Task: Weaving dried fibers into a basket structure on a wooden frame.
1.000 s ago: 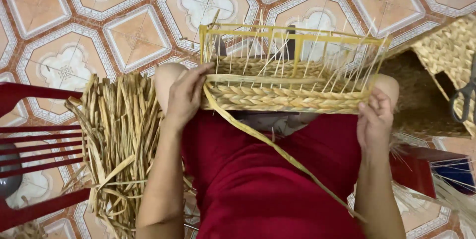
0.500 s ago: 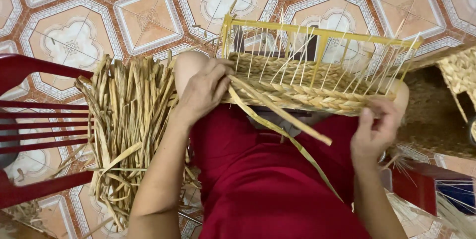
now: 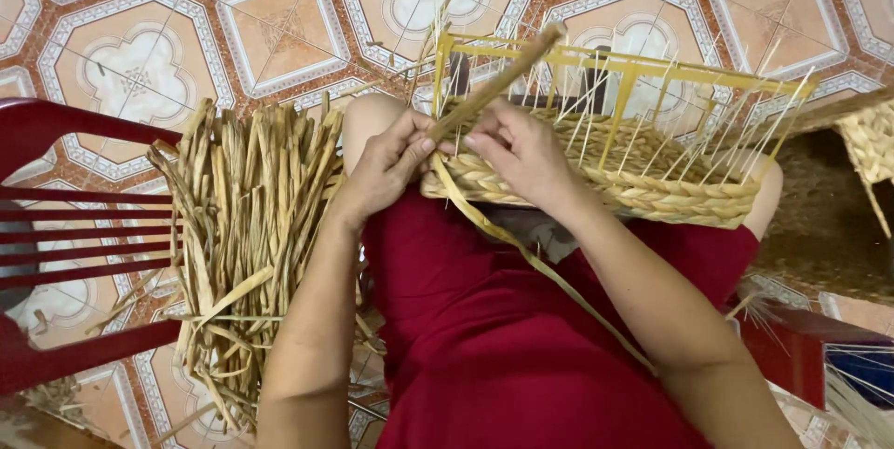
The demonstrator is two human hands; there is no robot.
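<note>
Two hands meet at your lap. Beside the red chair [image 3: 65,225] lies a bundle of dried straw [image 3: 247,225]. Your left hand [image 3: 382,165] and right hand [image 3: 521,151] pinch one tan straw strip [image 3: 494,86] against the half-woven basket [image 3: 643,179], braided walls low on its yellow frame [image 3: 615,67].
</note>
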